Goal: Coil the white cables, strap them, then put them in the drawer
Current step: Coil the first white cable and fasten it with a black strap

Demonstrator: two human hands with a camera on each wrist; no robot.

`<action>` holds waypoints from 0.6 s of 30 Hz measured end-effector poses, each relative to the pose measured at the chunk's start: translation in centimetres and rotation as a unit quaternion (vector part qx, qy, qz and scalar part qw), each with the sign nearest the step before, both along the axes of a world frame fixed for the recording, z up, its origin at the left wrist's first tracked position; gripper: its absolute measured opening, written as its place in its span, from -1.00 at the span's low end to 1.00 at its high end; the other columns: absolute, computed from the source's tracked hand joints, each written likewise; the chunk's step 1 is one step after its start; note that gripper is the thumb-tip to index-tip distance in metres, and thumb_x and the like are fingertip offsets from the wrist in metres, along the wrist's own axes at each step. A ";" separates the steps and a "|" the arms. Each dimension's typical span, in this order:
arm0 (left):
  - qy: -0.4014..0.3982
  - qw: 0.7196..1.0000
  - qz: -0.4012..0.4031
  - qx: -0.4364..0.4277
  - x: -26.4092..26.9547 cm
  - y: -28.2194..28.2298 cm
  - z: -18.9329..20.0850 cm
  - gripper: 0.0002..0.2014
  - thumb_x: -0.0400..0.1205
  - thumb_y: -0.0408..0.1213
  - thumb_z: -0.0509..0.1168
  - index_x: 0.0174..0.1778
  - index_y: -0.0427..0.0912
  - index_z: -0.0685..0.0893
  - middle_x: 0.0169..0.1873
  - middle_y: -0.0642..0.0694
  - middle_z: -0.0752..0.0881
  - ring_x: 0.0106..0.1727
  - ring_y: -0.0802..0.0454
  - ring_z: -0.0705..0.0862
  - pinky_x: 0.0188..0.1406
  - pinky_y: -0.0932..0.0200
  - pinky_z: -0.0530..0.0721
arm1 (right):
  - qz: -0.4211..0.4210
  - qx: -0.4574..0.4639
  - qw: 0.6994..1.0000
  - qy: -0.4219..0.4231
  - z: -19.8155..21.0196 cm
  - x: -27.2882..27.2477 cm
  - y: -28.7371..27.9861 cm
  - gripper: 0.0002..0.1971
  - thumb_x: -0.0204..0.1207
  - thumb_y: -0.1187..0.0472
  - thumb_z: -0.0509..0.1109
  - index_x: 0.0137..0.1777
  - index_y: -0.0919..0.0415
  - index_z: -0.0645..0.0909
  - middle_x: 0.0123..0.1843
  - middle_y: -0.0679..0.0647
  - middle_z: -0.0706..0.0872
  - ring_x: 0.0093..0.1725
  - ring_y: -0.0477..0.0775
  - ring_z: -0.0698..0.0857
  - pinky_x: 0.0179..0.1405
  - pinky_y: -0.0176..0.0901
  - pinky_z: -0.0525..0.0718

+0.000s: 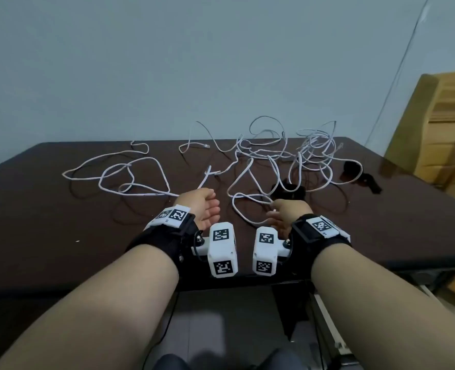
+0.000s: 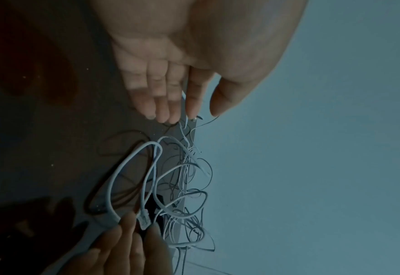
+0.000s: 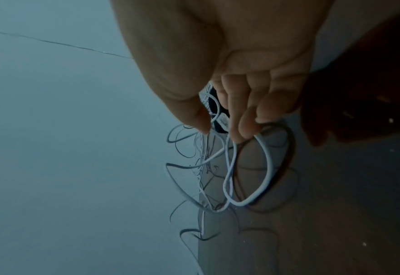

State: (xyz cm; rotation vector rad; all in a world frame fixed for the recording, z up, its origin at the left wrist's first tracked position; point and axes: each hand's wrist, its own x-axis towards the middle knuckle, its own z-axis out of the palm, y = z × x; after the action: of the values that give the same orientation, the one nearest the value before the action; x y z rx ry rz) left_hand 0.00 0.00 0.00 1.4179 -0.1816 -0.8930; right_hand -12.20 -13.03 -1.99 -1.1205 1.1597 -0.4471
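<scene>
Right hand point(image 1: 287, 213) pinching the plug end of one of the white cables point(image 1: 250, 166), strewn tangled across the tabletop point(image 1: 61, 209); left hand point(image 1: 203, 206) open, empty; best to draw that end free, then wind even loops, avoiding knots.

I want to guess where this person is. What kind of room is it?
Probably a plain workroom or home room. A dark brown table stands against a bare grey wall, loose white cables are spread over it, and wooden furniture stands on the right.
</scene>
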 end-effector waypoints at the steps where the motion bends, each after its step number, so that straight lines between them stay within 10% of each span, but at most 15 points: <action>1: 0.002 1.000 -0.001 -0.004 0.1 -0.1 -0.3 -0.82 0.70 -0.22 0.16 -0.03 -0.26 0.59 -0.01 -0.17 0.65 -0.01 -0.05 0.62 -0.10 0.09 0.59 | 0.008 0.000 1.000 -0.001 -0.1 0.3 0.2 -0.81 0.57 0.27 0.26 -0.27 0.32 0.49 -0.37 0.10 0.56 -0.49 0.02 0.48 -0.55 -0.23 0.43; 5: 0.010 1.000 -0.008 -0.001 -0.2 -0.2 -0.7 -0.70 0.71 -0.24 0.15 0.28 -0.32 0.56 0.26 -0.27 0.62 0.34 -0.18 0.58 0.08 0.06 0.55 | 0.011 -0.009 1.000 0.017 -0.9 1.3 -0.1 -0.79 0.58 0.24 0.27 -0.29 0.28 0.49 -0.41 0.09 0.54 -0.53 0.00 0.44 -0.57 -0.21 0.40; 18: 0.045 0.999 0.021 0.013 0.4 -0.3 -1.3 -0.61 0.69 -0.27 0.20 0.40 -0.39 0.48 0.36 -0.37 0.56 0.38 -0.22 0.55 0.10 0.01 0.58 | 0.011 -0.003 0.998 -0.055 -1.2 2.2 0.9 -0.67 0.58 0.31 0.22 -0.46 0.23 0.41 -0.62 0.06 0.40 -0.66 0.01 0.34 -0.62 -0.23 0.32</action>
State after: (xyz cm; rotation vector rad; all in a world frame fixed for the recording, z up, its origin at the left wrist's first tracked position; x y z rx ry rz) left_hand 0.41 -0.32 -1.34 1.3978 -0.0715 -0.9247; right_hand -9.98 -12.11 -3.19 -1.0985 1.0490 -0.4890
